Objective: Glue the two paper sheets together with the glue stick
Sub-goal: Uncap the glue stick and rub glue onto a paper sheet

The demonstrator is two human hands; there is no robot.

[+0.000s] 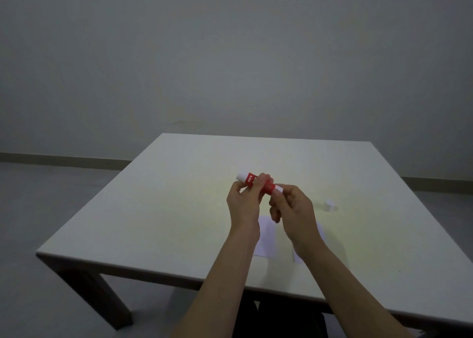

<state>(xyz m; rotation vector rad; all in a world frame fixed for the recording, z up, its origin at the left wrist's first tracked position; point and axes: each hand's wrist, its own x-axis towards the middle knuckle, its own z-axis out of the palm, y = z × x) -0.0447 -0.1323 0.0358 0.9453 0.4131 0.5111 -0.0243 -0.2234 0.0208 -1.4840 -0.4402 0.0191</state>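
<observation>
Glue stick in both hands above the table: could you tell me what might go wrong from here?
The cap stands loose to the right of the right hand; a passing sleeve or arm could knock it away. The two paper sheets lie partly hidden under the forearms, so lowering the arms may shift them. The glue stick, pinched by the left hand and the right hand, could be wound out too far.

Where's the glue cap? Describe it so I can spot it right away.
Start at the white table, then look to the right of the right hand. The cap stands alone there: a small white cylinder, beyond the flat paper sheets.
</observation>
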